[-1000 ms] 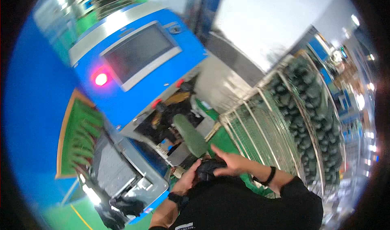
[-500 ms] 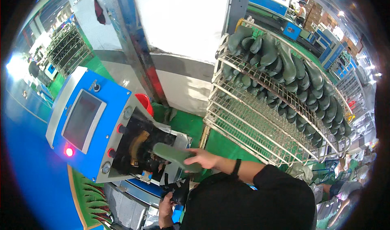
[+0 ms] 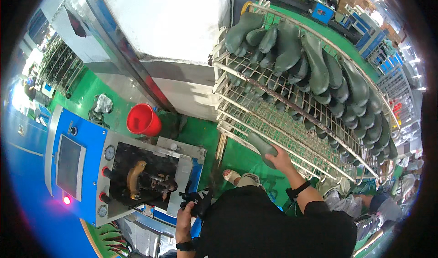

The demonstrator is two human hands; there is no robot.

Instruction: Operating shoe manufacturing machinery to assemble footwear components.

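A dark green shoe last (image 3: 261, 149) is gripped near its lower end by my right hand (image 3: 280, 159). It is held in front of the wire rack (image 3: 292, 104), whose upper shelf carries rows of similar green lasts (image 3: 315, 68). My left hand (image 3: 184, 221) is closed round a black piece with pale stripes (image 3: 200, 203) that looks like a shoe upper, low in front of my body. Just left of it lies the opening of a blue machine (image 3: 86, 135), with a curved brown pad (image 3: 135, 179) and dark metal parts inside.
A red bucket (image 3: 143, 120) stands on the green floor behind the machine. The machine has a screen (image 3: 69, 166) and a lit red lamp (image 3: 67, 200). A metal post (image 3: 132, 59) rises beside a white panel. Other people are at the far right.
My right hand has carried the last from over the machine opening right, toward the rack. The view has shifted, and more of the machine's opening and the bucket show. My left hand keeps its hold.
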